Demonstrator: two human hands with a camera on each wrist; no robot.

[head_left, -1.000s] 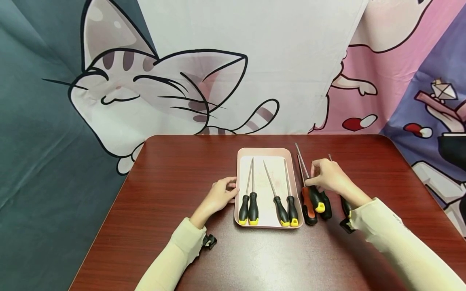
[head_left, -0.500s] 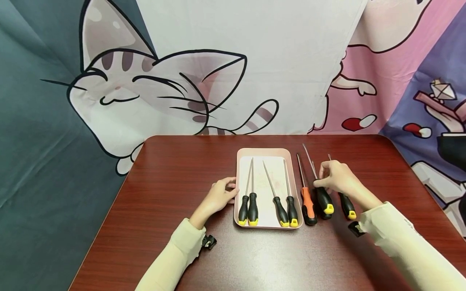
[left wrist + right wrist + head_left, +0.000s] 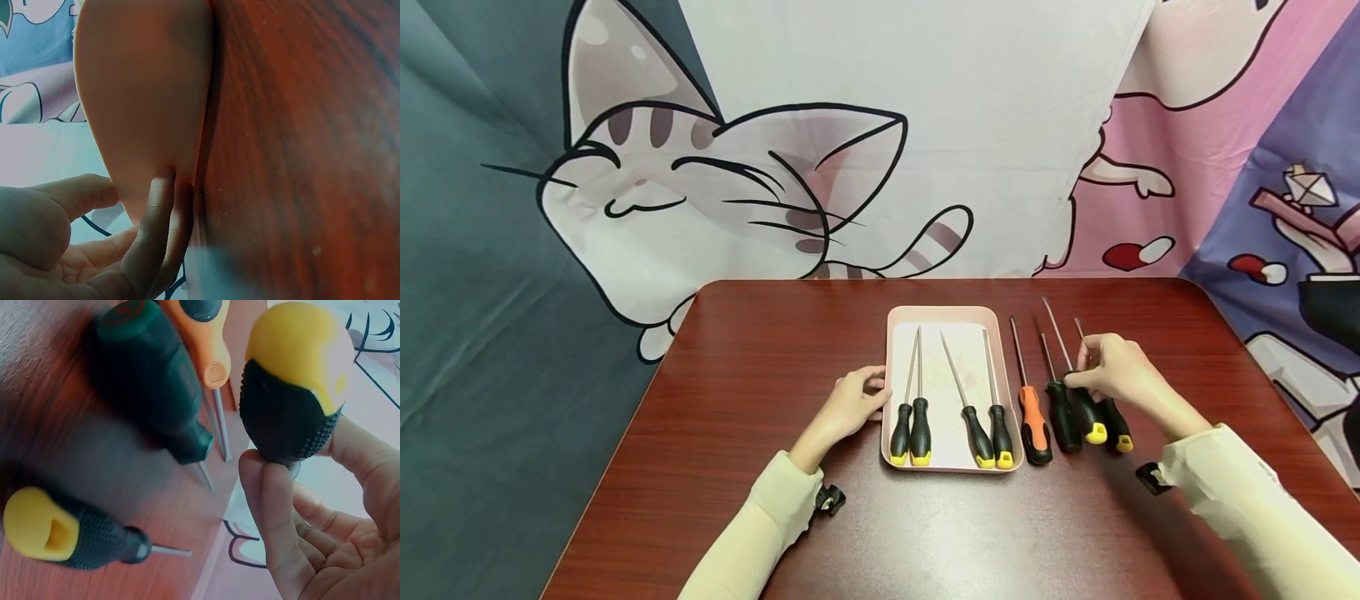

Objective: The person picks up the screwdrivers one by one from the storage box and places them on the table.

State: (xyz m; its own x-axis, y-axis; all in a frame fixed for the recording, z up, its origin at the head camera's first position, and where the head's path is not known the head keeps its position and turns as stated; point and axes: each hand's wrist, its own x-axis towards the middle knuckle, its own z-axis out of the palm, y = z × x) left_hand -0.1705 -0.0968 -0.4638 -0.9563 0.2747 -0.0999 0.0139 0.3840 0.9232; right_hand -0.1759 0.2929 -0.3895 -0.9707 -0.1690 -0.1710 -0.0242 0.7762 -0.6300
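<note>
In the right part of the frame we see the right hand [image 3: 1116, 371], which pinches the held screwdriver [image 3: 1086, 412] between its thumb and fingers, at the narrow place where the handle meets the blade. This handle is black with a yellow end; the end is turned toward the bottom of the frame and the blade toward the top. We cannot tell surely if the tool touches the table [image 3: 775, 358].

Just at its left lies the dark green screwdriver [image 3: 1063, 417], and further left the orange screwdriver [image 3: 1035, 425], near the right wall of the tray. At its right lies another yellow-ended screwdriver [image 3: 1117, 425], partly covered by the hand.

The pale pink tray [image 3: 943, 313] is a little right of the middle of the frame. In it we count four screwdrivers [image 3: 920, 429] with black handles and yellow ends, two at the left and two at the right, all handles toward the bottom.

The left hand [image 3: 853, 400] is at the left side of the tray. In the left wrist view, its fingers are slightly spread and rather straight; they rest on the outer wall, and the thumb touches the rim.

Behind the table hangs a cloth with a cat drawing [image 3: 700, 200].
</note>
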